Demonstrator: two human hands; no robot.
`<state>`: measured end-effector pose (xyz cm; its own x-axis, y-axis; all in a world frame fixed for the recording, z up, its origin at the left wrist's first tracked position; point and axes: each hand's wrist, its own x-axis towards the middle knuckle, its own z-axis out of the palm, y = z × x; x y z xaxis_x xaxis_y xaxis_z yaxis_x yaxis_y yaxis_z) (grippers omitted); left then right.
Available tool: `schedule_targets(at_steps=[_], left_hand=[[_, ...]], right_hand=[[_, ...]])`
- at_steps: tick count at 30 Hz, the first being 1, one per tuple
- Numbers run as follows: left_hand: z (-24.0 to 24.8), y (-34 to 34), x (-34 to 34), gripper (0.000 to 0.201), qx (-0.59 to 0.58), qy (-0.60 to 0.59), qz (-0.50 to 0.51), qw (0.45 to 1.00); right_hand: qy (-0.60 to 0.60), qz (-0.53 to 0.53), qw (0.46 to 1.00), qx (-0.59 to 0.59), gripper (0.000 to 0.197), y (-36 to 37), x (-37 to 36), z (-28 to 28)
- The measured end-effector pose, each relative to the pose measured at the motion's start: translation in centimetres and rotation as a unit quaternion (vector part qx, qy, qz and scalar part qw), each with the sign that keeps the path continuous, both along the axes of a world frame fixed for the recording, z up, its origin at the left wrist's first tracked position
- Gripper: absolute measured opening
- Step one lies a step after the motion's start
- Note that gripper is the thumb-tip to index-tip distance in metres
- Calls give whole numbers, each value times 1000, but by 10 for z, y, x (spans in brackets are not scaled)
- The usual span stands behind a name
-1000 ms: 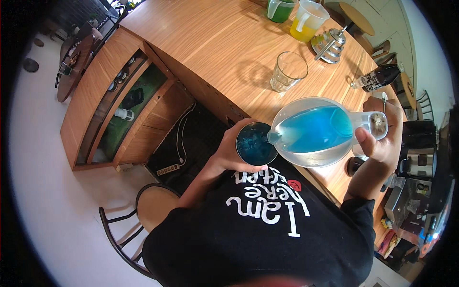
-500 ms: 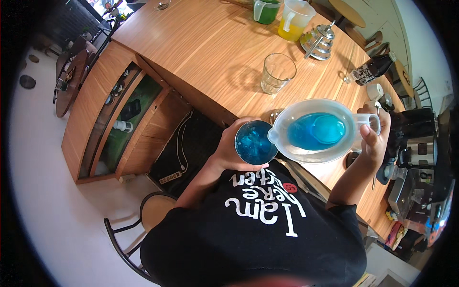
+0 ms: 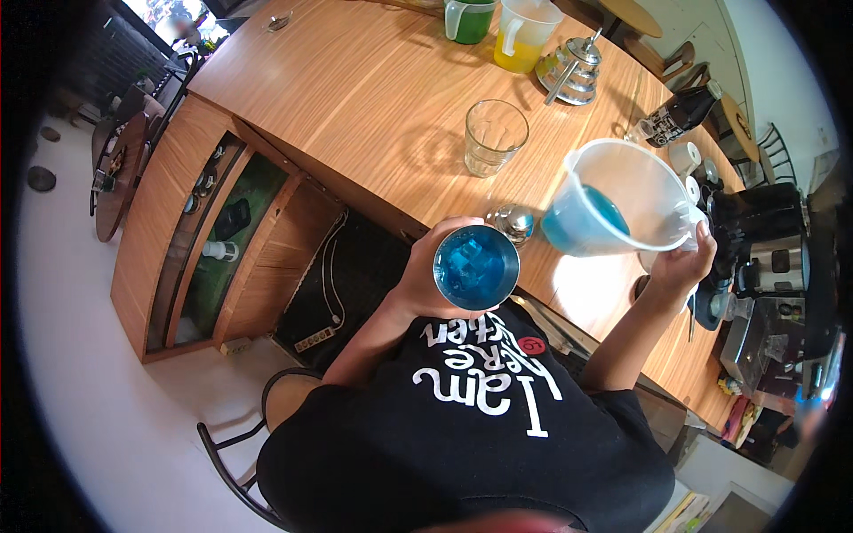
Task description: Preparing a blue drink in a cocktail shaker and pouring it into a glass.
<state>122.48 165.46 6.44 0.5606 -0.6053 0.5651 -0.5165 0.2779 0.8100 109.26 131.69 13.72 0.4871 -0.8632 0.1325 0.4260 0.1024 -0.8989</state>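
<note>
My left hand is wrapped round a metal shaker tin, held upright in front of my chest. Blue liquid and pieces of ice show inside it. The handle of a translucent plastic jug is gripped in my right hand, to the right of the tin and apart from it. Blue liquid lies low in the jug. A shiny metal shaker top stands on the table just beyond the tin. Past it is a clear drinking glass with nothing visible inside.
On the wooden table, a jug of green liquid, a jug of yellow liquid and a metal kettle stand at the far side. A dark bottle and black appliances are at right. A chair is lower left.
My right hand has drawn the jug away from the tin's rim, to the right and up, and its spout no longer touches the tin. The shaker top behind has come into fuller view.
</note>
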Motion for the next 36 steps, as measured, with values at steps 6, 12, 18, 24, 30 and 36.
schedule_targets(at_steps=[6, 12, 18, 24, 30, 36], left_hand=[[3, -1, 2, 102, 25, 10, 10, 1000], [-2, -2, 2, 103, 26, 42, -7, 999], [-4, -3, 4, 103, 29, 58, -8, 998], [-4, -4, 4, 103, 48, 43, -12, 998], [-10, -6, -4, 100, 43, 111, -3, 993], [-18, -4, -8, 100, 49, 123, -3, 991]], right_hand=[[-29, -87, 994, 61, 33, -11, 28, -16], [-50, -74, 995, 39, 33, -30, 51, -53], [-54, -46, 997, -5, 32, -34, 58, -59], [14, -46, 994, -97, 36, -22, 52, -51], [104, -306, 911, -256, 50, 1, 47, -89], [108, -326, 874, -344, 59, 34, 42, -113]])
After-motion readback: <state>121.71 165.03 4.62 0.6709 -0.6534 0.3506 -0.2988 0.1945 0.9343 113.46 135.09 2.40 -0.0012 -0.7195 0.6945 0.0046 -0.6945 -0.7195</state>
